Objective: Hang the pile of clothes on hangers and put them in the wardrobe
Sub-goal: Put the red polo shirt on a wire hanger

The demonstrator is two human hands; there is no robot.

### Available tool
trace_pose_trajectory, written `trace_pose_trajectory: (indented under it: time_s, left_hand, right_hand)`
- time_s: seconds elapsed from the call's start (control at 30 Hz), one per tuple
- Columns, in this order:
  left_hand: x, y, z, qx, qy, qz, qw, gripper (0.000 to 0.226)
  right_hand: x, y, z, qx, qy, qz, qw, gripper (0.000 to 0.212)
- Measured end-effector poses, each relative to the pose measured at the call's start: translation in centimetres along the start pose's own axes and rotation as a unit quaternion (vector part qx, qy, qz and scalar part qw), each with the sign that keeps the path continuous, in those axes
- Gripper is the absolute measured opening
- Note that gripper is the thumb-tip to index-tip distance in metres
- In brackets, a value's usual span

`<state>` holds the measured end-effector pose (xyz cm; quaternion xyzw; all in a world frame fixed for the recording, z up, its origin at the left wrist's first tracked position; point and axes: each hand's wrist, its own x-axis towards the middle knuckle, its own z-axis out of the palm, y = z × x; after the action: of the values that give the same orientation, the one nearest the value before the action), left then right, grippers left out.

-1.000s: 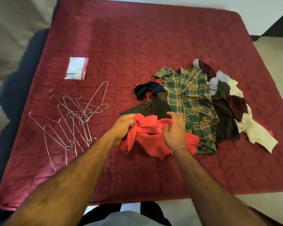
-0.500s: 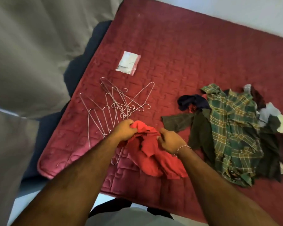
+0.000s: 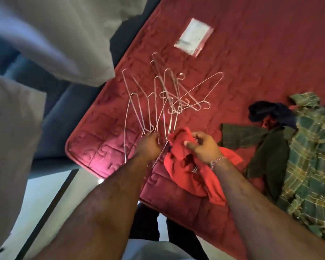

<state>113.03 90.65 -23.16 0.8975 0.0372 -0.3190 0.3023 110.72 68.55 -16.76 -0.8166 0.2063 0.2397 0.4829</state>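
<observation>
Head view
Writing: none readable; the flat clear plastic packet point(image 3: 194, 37) on the quilted red bedcover point(image 3: 261, 59) is too blurred to read.
Left hand point(image 3: 150, 147): fingers curled, grip closed at the near ends of the thin silver wire hangers point(image 3: 169, 96), which fan out on the bedcover.
Right hand point(image 3: 204, 149): wrist with a bracelet, thumb and fingers pinching the crumpled red garment point(image 3: 184, 173), just beside the hangers.
Pile: green plaid shirt point(image 3: 311, 158), dark olive garment point(image 3: 266, 147) and navy cloth point(image 3: 270, 113) lie to the right on the bed.
</observation>
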Motion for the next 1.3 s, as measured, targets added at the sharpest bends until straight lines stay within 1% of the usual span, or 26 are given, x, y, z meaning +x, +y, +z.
trace_pose_trajectory:
  time_s: [0.07,0.1,0.13,0.2,0.27,0.3,0.33,0.37,0.43,0.5,0.53,0.57,0.63,0.67,0.73,0.77,0.83,0.9,0.97,1.0,1.03,1.07,1.13,1.17,1.2,1.3]
  left_hand:
    - [1.8,-3.7,0.4,0.041,0.015,-0.096,0.994,0.042]
    - [2.9,-5.6,0.9,0.069,0.016,-0.136,0.988,0.04]
    - [3.6,-7.1,1.4,0.088,0.01,-0.175,0.981,0.044]
    - [4.5,-8.8,2.7,0.071,-0.015,-0.249,0.966,0.068]
    - [4.6,-9.6,4.4,0.012,-0.008,-0.313,0.95,0.096]
    - [4.5,-10.0,5.4,0.001,0.012,-0.332,0.943,0.106]
    - [4.3,-10.4,6.3,0.024,0.039,-0.33,0.943,0.111]
    - [4.3,-10.9,7.2,0.066,0.069,-0.311,0.946,0.112]
    - [4.3,-11.5,7.7,0.119,0.101,-0.275,0.949,0.113]
    - [4.3,-11.3,7.2,0.082,0.098,-0.263,0.956,0.116]
    - [3.9,-10.8,6.6,0.049,0.103,-0.267,0.957,0.114]
    - [3.5,-10.3,5.8,0.018,0.122,-0.269,0.955,0.107]
    - [2.3,-9.5,4.1,-0.029,0.171,-0.257,0.951,0.085]
    - [1.7,-9.5,3.3,-0.043,0.194,-0.242,0.95,0.077]
    - [0.0,-10.0,1.8,-0.083,0.223,-0.184,0.954,0.062]
    - [-0.9,-10.1,0.9,-0.123,0.228,-0.144,0.955,0.057]
    - [-2.6,-10.4,-1.5,-0.197,0.192,-0.059,0.96,0.054]
    - [-4.0,-9.1,-5.1,-0.209,0.165,0.024,0.964,0.056]
    - [-4.8,-6.7,-9.0,-0.184,0.162,0.081,0.966,0.068]
    - [-5.4,-4.9,-10.9,-0.151,0.173,0.094,0.969,0.063]
    - [-6.1,-2.9,-12.7,-0.123,0.189,0.11,0.968,0.051]
    - [-6.7,-1.2,-14.2,-0.084,0.203,0.107,0.97,0.043]
    - [-7.9,2.0,-16.8,0.014,0.202,0.065,0.977,0.039]
    - [-8.1,3.1,-17.7,0.047,0.189,0.056,0.979,0.039]
    - [-8.7,4.4,-18.7,0.053,0.165,0.061,0.983,0.038]
    - [-9.9,7.1,-21.4,0.07,0.087,0.118,0.987,0.034]
  right_hand:
    - [0.9,0.8,1.2,0.002,-0.017,0.003,1.0,0.024]
    - [1.4,1.4,2.0,-0.011,-0.01,0.005,1.0,0.022]
    - [1.8,2.0,2.6,-0.02,0.003,0.004,1.0,0.02]
    - [2.6,3.3,3.6,-0.038,0.036,-0.002,0.999,0.014]
    - [3.1,4.9,4.4,-0.045,0.061,-0.002,0.997,0.006]
    - [3.3,5.7,4.5,-0.046,0.066,0.002,0.997,0.009]
    - [3.3,6.2,4.5,-0.032,0.06,0.004,0.998,0.019]
    - [3.3,6.8,4.3,-0.014,0.051,0.006,0.999,0.025]
    - [3.3,7.1,3.6,0.024,0.008,-0.003,1.0,0.02]
    - [3.5,6.6,2.6,0.017,-0.006,-0.015,1.0,0.028]
    - [3.4,6.1,2.0,0.009,0.012,-0.019,1.0,0.027]
    - [3.3,5.5,1.6,0.018,0.035,-0.024,0.999,0.027]
    - [3.3,4.0,0.1,0.04,0.093,-0.024,0.995,0.029]
    - [3.4,3.2,-0.5,0.05,0.123,-0.027,0.991,0.025]
    - [3.3,1.4,-2.5,0.055,0.172,-0.063,0.982,0.012]
    - [3.2,0.3,-3.8,0.044,0.185,-0.078,0.979,0.012]
    - [2.9,-1.8,-6.7,-0.009,0.196,-0.099,0.976,0.016]
    - [1.8,-4.2,-9.9,-0.071,0.201,-0.114,0.97,0.025]
    - [0.7,-6.2,-13.6,-0.132,0.195,-0.11,0.966,0.03]
    - [0.4,-6.9,-15.0,-0.147,0.196,-0.096,0.965,0.026]
    - [-0.3,-7.6,-16.6,-0.154,0.201,-0.084,0.964,0.02]
    - [-1.1,-8.2,-17.9,-0.16,0.206,-0.074,0.963,0.016]
    - [-2.9,-9.3,-19.8,-0.167,0.221,-0.074,0.958,0.018]
    - [-3.5,-9.6,-20.4,-0.167,0.227,-0.076,0.956,0.019]
    - [-4.4,-10.0,-21.0,-0.162,0.237,-0.079,0.955,0.019]
    - [-6.8,-11.0,-22.7,-0.149,0.264,-0.091,0.949,0.019]
